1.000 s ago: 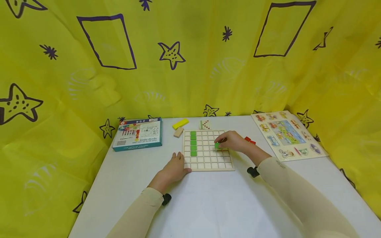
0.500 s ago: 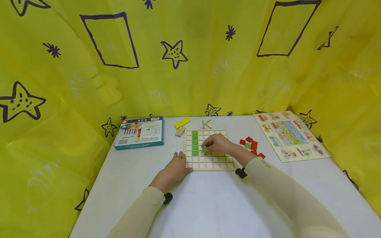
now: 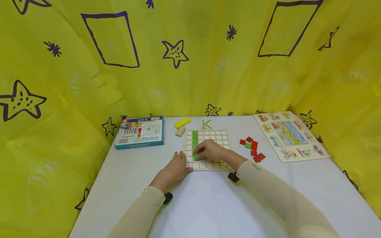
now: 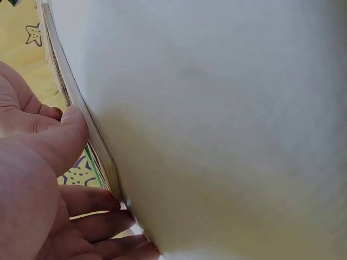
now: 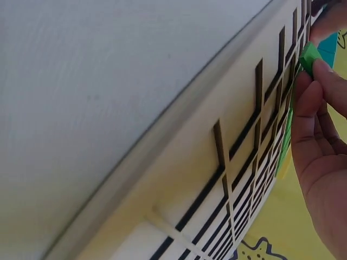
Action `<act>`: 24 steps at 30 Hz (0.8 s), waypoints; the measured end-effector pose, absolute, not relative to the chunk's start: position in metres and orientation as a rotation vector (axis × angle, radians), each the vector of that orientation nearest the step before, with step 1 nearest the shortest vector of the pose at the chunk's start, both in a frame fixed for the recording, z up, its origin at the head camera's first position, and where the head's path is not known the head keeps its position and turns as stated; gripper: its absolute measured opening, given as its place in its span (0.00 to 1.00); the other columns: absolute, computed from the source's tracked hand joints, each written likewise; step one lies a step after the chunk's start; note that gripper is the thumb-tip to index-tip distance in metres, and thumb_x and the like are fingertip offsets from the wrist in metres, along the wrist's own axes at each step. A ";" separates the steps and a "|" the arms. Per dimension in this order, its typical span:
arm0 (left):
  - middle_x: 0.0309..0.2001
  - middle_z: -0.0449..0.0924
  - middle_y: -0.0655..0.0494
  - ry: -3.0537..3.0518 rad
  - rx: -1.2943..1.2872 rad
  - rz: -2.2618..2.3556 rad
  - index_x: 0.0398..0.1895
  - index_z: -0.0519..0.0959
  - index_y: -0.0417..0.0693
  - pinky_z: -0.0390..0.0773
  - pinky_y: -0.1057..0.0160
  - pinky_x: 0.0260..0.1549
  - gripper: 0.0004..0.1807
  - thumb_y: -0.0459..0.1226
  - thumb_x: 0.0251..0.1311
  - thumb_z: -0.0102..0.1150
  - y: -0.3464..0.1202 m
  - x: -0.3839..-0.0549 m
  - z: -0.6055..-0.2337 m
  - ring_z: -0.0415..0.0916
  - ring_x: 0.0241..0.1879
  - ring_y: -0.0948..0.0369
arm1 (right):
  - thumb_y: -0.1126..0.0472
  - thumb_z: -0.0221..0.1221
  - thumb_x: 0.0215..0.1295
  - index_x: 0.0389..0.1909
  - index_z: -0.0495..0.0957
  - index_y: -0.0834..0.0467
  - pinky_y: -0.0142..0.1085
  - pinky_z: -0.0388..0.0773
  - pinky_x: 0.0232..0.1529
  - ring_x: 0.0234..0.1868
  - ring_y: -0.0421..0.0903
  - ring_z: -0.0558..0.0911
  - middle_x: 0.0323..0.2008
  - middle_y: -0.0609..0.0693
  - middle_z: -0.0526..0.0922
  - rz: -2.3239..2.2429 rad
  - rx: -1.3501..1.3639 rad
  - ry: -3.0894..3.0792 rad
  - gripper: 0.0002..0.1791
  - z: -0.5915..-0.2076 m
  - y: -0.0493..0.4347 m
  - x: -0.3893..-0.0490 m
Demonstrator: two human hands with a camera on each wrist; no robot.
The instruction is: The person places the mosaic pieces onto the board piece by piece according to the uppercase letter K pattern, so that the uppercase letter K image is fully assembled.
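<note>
While, in the head view, the right hand (image 3: 209, 150) pinches one green tile (image 3: 196, 157) at its 8 o'clock, over one grid board (image 3: 215, 133), at least four green squares (image 3: 194, 137) line up toward that tile's 12; six red tiles (image 3: 254, 145) and one loose green piece (image 3: 248, 145) lie at the board's 3. Left wrist: the left hand (image 4: 40, 168)'s extended fingers touch the board's edge. Right wrist: thumb and fingertip grip the tile.

- Place: play corner, judging by toys; home or nursery, cannot tell.
- Yellow starfish-print curtain (image 3: 202, 82) behind and beside white bench (image 3: 196, 205).
- On bench: grid board (image 3: 216, 138), coloured tiles (image 3: 194, 142), picture puzzle (image 3: 288, 134), printed box (image 3: 141, 132).
</note>
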State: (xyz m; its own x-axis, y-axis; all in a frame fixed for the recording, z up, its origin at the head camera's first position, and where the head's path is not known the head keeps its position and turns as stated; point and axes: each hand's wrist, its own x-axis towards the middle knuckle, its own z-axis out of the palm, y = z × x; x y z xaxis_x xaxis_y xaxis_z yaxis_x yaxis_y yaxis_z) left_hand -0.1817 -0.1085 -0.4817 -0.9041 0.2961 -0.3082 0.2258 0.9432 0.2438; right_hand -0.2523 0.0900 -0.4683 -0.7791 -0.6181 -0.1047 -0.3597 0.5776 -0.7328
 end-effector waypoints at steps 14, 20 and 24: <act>0.77 0.52 0.35 2.748 0.393 0.309 0.75 0.56 0.29 0.60 0.48 0.70 0.45 0.55 0.71 0.54 -0.108 -0.179 -0.475 0.45 0.77 0.40 | 0.66 0.69 0.62 0.41 0.89 0.56 0.35 0.79 0.47 0.40 0.39 0.81 0.37 0.42 0.87 -0.932 -0.822 2.491 0.07 -0.470 0.082 -0.249; 0.77 0.52 0.34 2.746 0.391 0.320 0.75 0.56 0.28 0.60 0.48 0.70 0.45 0.55 0.71 0.54 -0.108 -0.178 -0.473 0.45 0.76 0.39 | 0.67 0.67 0.64 0.40 0.88 0.57 0.35 0.81 0.48 0.42 0.39 0.82 0.38 0.44 0.87 -0.939 -0.797 2.476 0.06 -0.472 0.081 -0.247; 0.77 0.52 0.35 2.748 0.388 0.311 0.75 0.56 0.29 0.60 0.48 0.70 0.45 0.55 0.71 0.54 -0.108 -0.178 -0.475 0.46 0.76 0.40 | 0.67 0.67 0.64 0.40 0.88 0.57 0.35 0.81 0.48 0.43 0.40 0.83 0.38 0.45 0.87 -0.931 -0.798 2.488 0.06 -0.474 0.081 -0.247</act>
